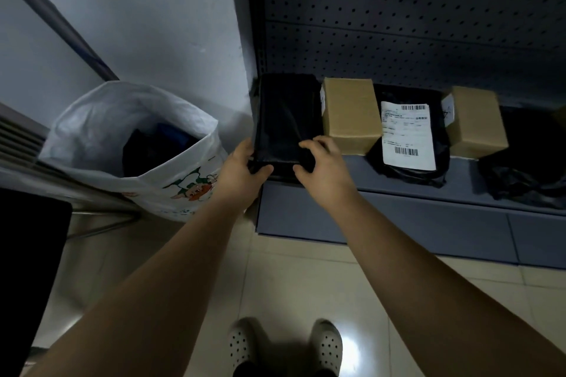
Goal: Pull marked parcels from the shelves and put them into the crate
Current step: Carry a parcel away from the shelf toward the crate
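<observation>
black parcel (288,119) | tan boxes (350,115) | white sack (101,122) | beige floor (294,281)

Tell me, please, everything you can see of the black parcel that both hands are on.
The black parcel is flat, rectangular, wrapped in glossy black plastic, no label showing on top. It lies at the left end of the shelf, its near end at the front lip. The left hand grips its near left corner, the right hand its near right corner. A brown carton stands close beside its right edge.
</observation>
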Tool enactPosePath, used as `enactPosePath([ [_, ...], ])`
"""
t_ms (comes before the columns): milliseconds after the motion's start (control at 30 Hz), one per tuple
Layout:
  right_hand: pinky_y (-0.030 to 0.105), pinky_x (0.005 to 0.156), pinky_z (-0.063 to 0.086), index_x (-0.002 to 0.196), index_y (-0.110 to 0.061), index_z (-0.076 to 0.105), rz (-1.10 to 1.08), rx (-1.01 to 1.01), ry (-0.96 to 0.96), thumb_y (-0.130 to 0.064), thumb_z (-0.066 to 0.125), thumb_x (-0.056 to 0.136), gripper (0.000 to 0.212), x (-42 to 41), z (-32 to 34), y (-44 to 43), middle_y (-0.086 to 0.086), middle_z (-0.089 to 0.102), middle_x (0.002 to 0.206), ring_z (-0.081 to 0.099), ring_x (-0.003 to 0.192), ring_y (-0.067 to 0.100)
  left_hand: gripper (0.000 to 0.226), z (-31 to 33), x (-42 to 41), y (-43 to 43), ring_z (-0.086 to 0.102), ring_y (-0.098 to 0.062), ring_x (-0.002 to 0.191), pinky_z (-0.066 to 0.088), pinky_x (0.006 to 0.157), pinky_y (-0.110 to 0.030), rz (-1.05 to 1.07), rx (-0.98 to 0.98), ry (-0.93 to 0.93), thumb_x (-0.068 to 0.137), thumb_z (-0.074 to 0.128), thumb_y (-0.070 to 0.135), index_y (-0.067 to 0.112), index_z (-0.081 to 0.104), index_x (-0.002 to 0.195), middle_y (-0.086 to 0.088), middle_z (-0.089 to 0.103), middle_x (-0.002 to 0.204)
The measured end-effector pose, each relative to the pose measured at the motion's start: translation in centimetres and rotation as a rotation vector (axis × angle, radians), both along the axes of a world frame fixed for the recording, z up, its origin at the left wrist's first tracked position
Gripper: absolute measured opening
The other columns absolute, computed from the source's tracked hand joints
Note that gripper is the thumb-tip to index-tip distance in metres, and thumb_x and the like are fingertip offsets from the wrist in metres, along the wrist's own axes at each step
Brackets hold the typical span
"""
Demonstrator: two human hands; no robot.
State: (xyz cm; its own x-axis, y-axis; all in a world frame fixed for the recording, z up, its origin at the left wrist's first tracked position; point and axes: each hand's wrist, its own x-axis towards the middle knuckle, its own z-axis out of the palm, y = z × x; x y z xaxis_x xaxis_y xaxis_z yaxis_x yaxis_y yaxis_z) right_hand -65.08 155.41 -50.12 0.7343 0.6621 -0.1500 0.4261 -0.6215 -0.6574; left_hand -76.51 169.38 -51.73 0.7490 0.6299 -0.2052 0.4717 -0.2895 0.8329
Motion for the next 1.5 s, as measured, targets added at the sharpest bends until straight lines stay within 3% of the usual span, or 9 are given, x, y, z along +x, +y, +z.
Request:
enactPosePath([
  [167,0.023,0.111,0.029,0.150,-0.019,0.042,0.020,-0.028,0.024,-0.015,0.063,0.096,0.058,0.0,-0.5,0.4,0.004,0.024,0.161,0.033,0.143,0.021,0.035,-0.7,0.6,1.1,0.057,-0.016,0.101,0.039,0.082,-0.019,-0.031,0.042,0.067,0.089,0.066,0.020,0.018,0.060,0.123,0.000,0.058,0.109],
  [333,0.017,0.110,0.026,0.147,-0.018,0.046,-0.069,0.049,0.103,-0.010,0.064,0.095,0.055,-0.6,-0.8,0.6,0.004,0.031,0.158,0.034,0.143,0.020,0.037,0.8,-0.4,0.9,0.055,0.012,0.101,0.038,0.084,0.001,-0.059,-0.037,-0.126,0.094,0.058,0.007,0.022,0.056,0.127,0.015,0.061,0.110],
  [467,0.030,0.116,0.033,0.145,-0.018,0.048,-0.140,0.152,0.284,-0.005,0.063,0.094,0.055,-1.3,-0.9,0.7,0.005,0.038,0.155,0.040,0.140,0.020,0.047,2.0,-0.9,1.4,0.050,-0.003,0.109,0.035,0.085,0.003,-0.054,0.076,-0.164,0.091,0.064,0.007,0.014,0.053,0.136,0.002,0.050,0.125],
  [667,0.008,0.065,0.041,0.148,-0.023,0.045,-0.162,0.032,0.418,-0.013,0.045,0.104,0.045,-0.8,0.4,0.5,0.005,0.054,0.142,0.056,0.104,0.012,0.050,3.1,-0.9,1.6,0.052,-0.002,0.107,0.047,0.094,-0.016,-0.072,0.177,-0.289,0.081,0.071,-0.002,0.016,0.060,0.127,0.004,0.046,0.128],
  [833,0.013,0.073,0.034,0.129,-0.017,0.062,-0.328,0.170,0.233,-0.037,0.050,0.102,0.036,-0.9,2.6,0.5,0.002,0.066,0.114,0.059,0.104,0.015,0.069,2.8,-0.1,0.3,0.057,-0.008,0.103,0.051,0.084,-0.021,0.023,-0.179,-0.161,0.081,0.076,0.009,0.028,0.045,0.139,0.001,0.051,0.125],
  [1033,0.018,0.095,0.038,0.148,-0.024,0.042,-0.262,0.152,0.266,-0.043,0.061,0.095,0.060,-1.0,3.0,1.2,0.001,0.053,0.143,0.051,0.130,0.016,0.026,1.0,0.1,-0.3,0.061,-0.010,0.107,0.049,0.090,-0.024,-0.100,-0.118,-0.128,0.091,0.066,0.018,0.029,0.064,0.115,0.005,0.065,0.113],
  [1267,0.042,0.100,0.053,0.150,-0.031,0.038,-0.349,0.324,0.548,-0.028,0.058,0.099,0.055,-1.2,1.5,2.5,-0.001,0.051,0.145,0.056,0.126,0.019,0.038,1.1,0.0,0.6,0.060,-0.012,0.106,0.049,0.097,-0.027,-0.012,-0.035,-0.217,0.089,0.067,0.016,0.019,0.064,0.127,0.004,0.055,0.113],
  [1367,0.034,0.089,0.057,0.148,-0.025,0.041,-0.452,0.429,0.727,-0.013,0.049,0.103,0.048,-1.3,1.3,2.7,0.004,0.054,0.140,0.061,0.117,0.021,0.041,1.0,0.0,1.2,0.057,-0.017,0.115,0.045,0.105,-0.035,-0.050,-0.013,-0.192,0.086,0.070,0.021,0.020,0.064,0.127,0.004,0.052,0.117],
  [1500,0.039,0.094,0.055,0.134,-0.024,0.057,-0.639,0.422,0.779,-0.044,0.055,0.098,0.041,-0.8,1.5,2.1,0.001,0.062,0.128,0.062,0.116,0.022,0.035,1.4,0.8,0.7,0.051,-0.015,0.119,0.040,0.109,-0.034,-0.123,0.094,-0.159,0.086,0.072,0.029,0.024,0.068,0.120,0.009,0.054,0.116],
])
